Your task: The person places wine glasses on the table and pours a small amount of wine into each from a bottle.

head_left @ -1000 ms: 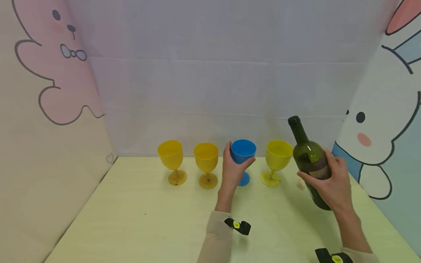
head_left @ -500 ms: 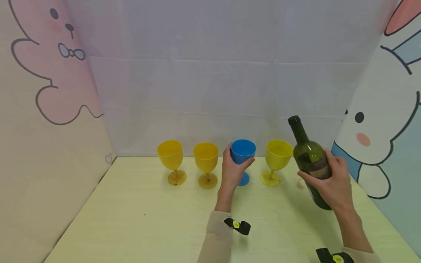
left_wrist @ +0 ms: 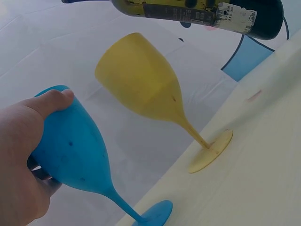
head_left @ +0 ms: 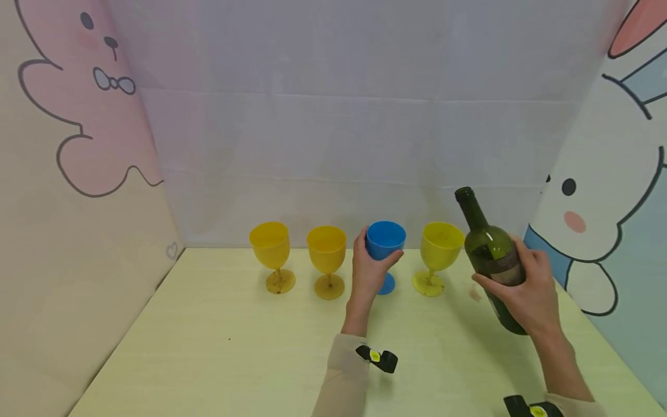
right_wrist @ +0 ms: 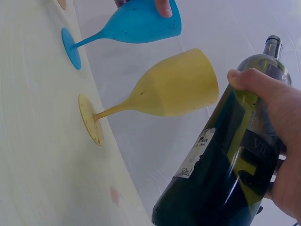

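My left hand [head_left: 369, 269] grips the bowl of a blue goblet [head_left: 385, 238], thumb on the near side and fingers wrapped behind; its foot [left_wrist: 157, 213] is at the tabletop. In my right hand [head_left: 531, 289] is a dark green wine bottle [head_left: 492, 252], held round its body above the table, neck tilted up and to the left. Between the two hands stands a yellow goblet [head_left: 440, 246], upright; the bottle's shoulder comes close to its rim in the head view. The right wrist view shows the bottle's torn white label [right_wrist: 195, 153].
Two more yellow goblets, an outer one [head_left: 271, 246] and an inner one [head_left: 327, 250], stand left of the blue one in the same row. A pale curtain [head_left: 312, 133] hangs behind the table [head_left: 208, 359]. Cartoon-printed side panels rise at left and right.
The bottle's neck has dipped slightly in the last half second. My left hand keeps its hold on the blue goblet, and the goblets stay in place.
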Demonstrator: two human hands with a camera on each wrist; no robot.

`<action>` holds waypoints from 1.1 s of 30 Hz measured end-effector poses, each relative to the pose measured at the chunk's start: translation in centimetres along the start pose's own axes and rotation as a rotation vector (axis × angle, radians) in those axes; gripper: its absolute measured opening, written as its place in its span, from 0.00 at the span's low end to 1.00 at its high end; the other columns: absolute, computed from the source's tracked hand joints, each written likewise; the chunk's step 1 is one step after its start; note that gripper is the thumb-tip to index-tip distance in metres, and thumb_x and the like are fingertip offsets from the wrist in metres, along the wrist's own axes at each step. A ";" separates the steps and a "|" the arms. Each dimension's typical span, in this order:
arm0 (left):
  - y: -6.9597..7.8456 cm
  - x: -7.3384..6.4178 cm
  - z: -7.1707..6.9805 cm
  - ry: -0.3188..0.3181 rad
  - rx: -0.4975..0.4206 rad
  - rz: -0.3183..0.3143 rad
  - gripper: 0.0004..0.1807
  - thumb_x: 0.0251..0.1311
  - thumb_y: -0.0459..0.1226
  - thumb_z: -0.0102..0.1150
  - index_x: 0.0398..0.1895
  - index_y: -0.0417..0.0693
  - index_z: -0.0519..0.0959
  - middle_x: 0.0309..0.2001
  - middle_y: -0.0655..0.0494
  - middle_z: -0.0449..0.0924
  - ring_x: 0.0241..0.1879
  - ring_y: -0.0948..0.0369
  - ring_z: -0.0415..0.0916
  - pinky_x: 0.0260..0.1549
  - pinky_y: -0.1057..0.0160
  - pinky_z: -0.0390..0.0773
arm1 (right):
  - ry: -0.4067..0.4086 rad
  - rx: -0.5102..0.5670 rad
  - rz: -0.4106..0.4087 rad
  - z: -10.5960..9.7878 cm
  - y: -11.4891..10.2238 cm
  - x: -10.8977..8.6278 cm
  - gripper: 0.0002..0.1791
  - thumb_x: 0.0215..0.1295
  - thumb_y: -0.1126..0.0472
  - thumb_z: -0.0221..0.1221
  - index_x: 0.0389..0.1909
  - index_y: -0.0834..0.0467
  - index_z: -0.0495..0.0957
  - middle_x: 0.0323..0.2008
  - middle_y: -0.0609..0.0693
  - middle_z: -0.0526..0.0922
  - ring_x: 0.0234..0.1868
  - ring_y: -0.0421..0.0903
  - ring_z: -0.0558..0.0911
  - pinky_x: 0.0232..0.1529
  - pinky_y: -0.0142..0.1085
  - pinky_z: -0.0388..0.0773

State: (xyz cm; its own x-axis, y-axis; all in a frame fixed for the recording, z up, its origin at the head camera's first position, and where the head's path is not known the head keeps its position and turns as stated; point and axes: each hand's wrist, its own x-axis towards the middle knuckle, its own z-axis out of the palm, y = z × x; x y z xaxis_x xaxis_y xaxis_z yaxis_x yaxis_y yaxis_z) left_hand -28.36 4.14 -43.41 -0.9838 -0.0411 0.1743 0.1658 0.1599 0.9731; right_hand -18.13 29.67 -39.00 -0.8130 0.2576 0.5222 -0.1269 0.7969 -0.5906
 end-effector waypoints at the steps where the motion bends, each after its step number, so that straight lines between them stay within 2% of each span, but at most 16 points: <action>1: -0.1 0.0 0.0 0.001 -0.003 0.000 0.51 0.54 0.53 0.72 0.77 0.58 0.53 0.74 0.54 0.60 0.71 0.49 0.62 0.67 0.41 0.67 | 0.001 -0.004 -0.006 0.0 0.1 0.0 0.52 0.46 0.54 0.78 0.74 0.49 0.63 0.53 0.66 0.65 0.48 0.61 0.68 0.37 0.48 0.64; 7: -0.4 0.1 0.2 0.012 -0.028 0.003 0.51 0.53 0.54 0.72 0.77 0.61 0.54 0.73 0.55 0.61 0.70 0.50 0.62 0.67 0.40 0.67 | 0.020 -0.015 -0.078 0.0 0.4 0.3 0.53 0.40 0.57 0.80 0.72 0.51 0.65 0.50 0.66 0.67 0.43 0.57 0.67 0.34 0.43 0.62; 12: -0.4 0.2 0.2 0.016 -0.052 0.013 0.51 0.52 0.53 0.73 0.76 0.58 0.55 0.72 0.54 0.62 0.70 0.49 0.63 0.67 0.40 0.67 | 0.043 -0.022 -0.142 0.0 0.6 0.7 0.55 0.35 0.60 0.81 0.71 0.52 0.67 0.48 0.66 0.68 0.41 0.53 0.67 0.33 0.38 0.61; 16: -0.4 0.2 0.2 0.014 -0.059 0.013 0.51 0.52 0.53 0.73 0.76 0.58 0.55 0.72 0.54 0.63 0.70 0.49 0.63 0.67 0.40 0.67 | 0.031 -0.037 -0.156 -0.2 0.6 1.0 0.55 0.35 0.58 0.81 0.71 0.53 0.67 0.47 0.66 0.67 0.40 0.54 0.67 0.32 0.37 0.61; 26: -0.4 0.2 0.1 0.014 -0.064 0.015 0.51 0.52 0.53 0.73 0.76 0.59 0.55 0.72 0.54 0.63 0.70 0.49 0.63 0.66 0.40 0.68 | -0.001 -0.088 -0.195 -0.6 -0.1 1.8 0.56 0.34 0.56 0.82 0.70 0.54 0.67 0.48 0.68 0.68 0.40 0.61 0.69 0.29 0.43 0.62; 33: -0.5 0.2 0.2 0.020 -0.056 -0.004 0.51 0.51 0.54 0.74 0.76 0.60 0.56 0.72 0.55 0.63 0.70 0.49 0.63 0.67 0.40 0.67 | -0.016 -0.112 -0.247 -0.9 -0.5 2.6 0.57 0.32 0.54 0.82 0.70 0.52 0.67 0.48 0.67 0.68 0.38 0.60 0.71 0.26 0.40 0.63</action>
State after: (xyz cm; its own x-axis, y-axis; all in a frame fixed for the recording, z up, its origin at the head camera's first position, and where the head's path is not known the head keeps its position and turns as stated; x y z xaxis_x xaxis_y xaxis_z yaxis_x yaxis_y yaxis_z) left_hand -28.67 4.24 -43.87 -0.9830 -0.0609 0.1731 0.1662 0.1047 0.9805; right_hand -19.70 30.39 -36.79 -0.7742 0.0401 0.6317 -0.2592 0.8904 -0.3741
